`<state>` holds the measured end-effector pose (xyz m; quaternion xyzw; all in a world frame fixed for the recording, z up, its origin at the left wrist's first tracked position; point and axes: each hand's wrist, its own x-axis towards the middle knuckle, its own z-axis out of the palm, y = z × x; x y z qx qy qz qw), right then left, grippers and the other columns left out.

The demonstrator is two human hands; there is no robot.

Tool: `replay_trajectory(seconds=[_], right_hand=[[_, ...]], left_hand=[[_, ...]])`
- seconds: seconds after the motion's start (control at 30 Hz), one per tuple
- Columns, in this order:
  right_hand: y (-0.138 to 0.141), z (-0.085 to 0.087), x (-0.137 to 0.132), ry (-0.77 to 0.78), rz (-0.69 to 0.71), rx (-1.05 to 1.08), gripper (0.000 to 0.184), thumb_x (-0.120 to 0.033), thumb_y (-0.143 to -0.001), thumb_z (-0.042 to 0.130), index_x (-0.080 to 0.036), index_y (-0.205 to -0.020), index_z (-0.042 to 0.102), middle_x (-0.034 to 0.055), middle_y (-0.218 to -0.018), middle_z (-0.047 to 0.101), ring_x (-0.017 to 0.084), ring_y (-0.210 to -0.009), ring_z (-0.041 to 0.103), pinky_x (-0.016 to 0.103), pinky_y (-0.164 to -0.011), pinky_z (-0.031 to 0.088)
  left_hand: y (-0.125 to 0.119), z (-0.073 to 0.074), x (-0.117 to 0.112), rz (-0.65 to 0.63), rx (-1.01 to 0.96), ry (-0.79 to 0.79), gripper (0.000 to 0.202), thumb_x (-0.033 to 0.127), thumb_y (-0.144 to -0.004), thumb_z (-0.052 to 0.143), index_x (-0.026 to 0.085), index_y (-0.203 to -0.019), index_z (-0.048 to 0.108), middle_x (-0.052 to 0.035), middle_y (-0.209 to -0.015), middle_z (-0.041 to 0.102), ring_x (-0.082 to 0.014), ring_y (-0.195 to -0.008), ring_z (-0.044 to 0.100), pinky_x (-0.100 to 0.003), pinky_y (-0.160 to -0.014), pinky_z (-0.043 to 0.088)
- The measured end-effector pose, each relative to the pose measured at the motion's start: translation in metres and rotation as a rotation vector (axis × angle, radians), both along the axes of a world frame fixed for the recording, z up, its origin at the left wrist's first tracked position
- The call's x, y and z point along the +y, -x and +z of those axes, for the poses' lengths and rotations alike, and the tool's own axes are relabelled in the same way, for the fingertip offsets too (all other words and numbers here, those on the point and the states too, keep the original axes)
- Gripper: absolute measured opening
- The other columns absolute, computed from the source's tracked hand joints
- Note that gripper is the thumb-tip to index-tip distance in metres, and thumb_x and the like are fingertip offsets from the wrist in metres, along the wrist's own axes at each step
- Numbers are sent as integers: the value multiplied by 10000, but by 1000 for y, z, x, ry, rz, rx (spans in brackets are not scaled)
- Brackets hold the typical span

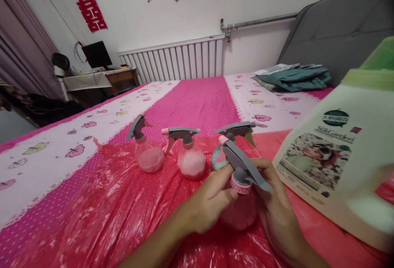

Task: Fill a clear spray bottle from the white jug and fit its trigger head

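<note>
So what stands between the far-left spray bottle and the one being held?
Another spray bottle, grey trigger, pink fill, stands upright on the red plastic sheet, left of the held bottle; the head view shows it.

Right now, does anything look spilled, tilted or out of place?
No spill shows. The detergent jug at the right leans sideways, and the red plastic sheet is wrinkled. The left hand and right hand hold one spray bottle.
</note>
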<state>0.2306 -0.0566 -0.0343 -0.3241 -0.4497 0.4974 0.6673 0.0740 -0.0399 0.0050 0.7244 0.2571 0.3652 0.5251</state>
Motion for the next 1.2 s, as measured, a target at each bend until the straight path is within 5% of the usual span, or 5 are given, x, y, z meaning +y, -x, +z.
replay_trajectory(seconds=[1.2], right_hand=[[0, -7, -1, 27, -42, 4, 143, -463, -973, 686, -356, -1066, 668, -30, -968, 633, 146, -850, 596, 262, -795, 519]], left_hand=[[-5, -1, 1, 4, -55, -47, 444, 447, -1086, 456, 215, -1415, 643, -98, -1420, 680, -326, -1298, 593, -461, -1169, 410]])
